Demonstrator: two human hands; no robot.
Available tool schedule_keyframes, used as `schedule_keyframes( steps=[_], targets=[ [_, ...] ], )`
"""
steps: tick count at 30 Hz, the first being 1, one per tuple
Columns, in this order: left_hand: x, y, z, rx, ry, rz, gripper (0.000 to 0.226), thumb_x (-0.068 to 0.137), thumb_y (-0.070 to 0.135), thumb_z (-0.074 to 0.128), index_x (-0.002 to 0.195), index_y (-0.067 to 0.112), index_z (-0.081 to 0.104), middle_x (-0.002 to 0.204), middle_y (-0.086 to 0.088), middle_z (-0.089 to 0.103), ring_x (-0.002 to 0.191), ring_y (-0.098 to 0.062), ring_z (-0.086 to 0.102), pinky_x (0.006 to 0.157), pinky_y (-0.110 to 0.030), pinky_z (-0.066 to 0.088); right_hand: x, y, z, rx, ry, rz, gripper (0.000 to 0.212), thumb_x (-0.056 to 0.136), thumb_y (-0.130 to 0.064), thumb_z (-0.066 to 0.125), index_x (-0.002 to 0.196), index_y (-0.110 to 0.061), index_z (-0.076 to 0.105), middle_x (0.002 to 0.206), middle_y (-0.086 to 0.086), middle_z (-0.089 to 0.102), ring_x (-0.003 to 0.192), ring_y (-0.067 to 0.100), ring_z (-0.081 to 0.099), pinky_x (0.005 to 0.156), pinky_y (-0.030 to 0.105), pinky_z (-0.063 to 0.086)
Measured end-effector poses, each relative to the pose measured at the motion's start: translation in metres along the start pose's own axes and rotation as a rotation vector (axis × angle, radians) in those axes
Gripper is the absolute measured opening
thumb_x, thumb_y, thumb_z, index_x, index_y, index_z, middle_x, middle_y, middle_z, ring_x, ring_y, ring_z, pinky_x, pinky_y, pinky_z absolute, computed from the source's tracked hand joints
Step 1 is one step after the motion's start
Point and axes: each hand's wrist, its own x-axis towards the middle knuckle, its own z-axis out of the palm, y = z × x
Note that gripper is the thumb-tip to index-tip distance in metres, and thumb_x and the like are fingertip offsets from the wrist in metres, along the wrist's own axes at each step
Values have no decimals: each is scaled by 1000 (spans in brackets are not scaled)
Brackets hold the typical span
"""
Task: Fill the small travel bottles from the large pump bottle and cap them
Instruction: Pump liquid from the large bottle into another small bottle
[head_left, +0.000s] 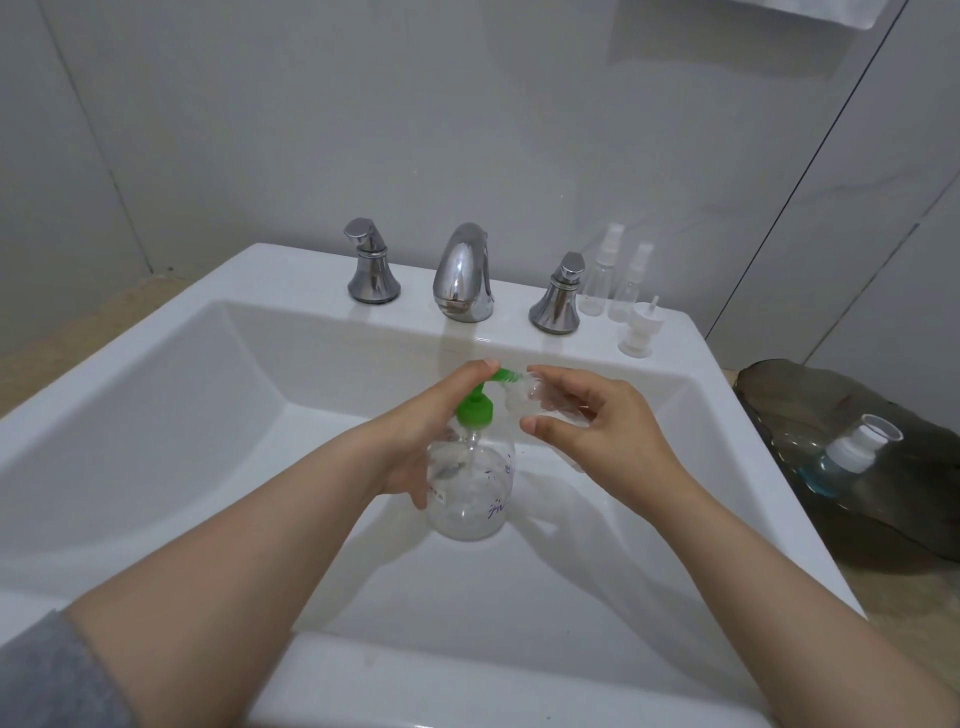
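Pump bottle (470, 493), L hand (413, 421) (travel bottle (548, 402), R hand (610, 431)), at white sink (156, 415)

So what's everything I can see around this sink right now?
pump bottle: one, clear with green pump, in the basin
travel bottle: one, clear, at the pump nozzle
spray bottles: two, clear, ledge right of taps
loose spray cap: one, white, ledge before them
spout: one, chrome, ledge centre
tap handles: two, chrome, flanking spout
sink: one, white
tray: one, dark, right of sink
blue-liquid bottle: one, white-capped, on tray
left hand: one, grips pump bottle
right hand: one, fingers pinch travel bottle
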Motion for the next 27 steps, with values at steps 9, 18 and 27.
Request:
schedule_keyframes(
  steps=[9,18,27],
  targets=[
    [-7,2,2,14,0,20,100,51,80,65,139,36,48,146,-9,42,132,-41,43,107,-73,26,0,0,-1,-2,-4,-8,48,76,-18,80,121,-28,65,102,-14,69,96,-9,61,85,3,43],
    [-7,3,2,15,14,29,85,55,78,62,130,40,55,139,-6,47,130,-37,46,107,-72,28,1,0,0,9,-8,-7,48,76,-18,80,121,-28,65,101,-12,69,94,-9,61,84,5,44],
    [-2,2,2,-15,40,38,71,56,67,63,118,31,62,115,-4,52,113,-31,52,107,-70,28,1,-1,0,-1,-15,-7,47,76,-17,79,120,-29,66,99,-16,69,95,-7,61,85,5,44]
  ],
)
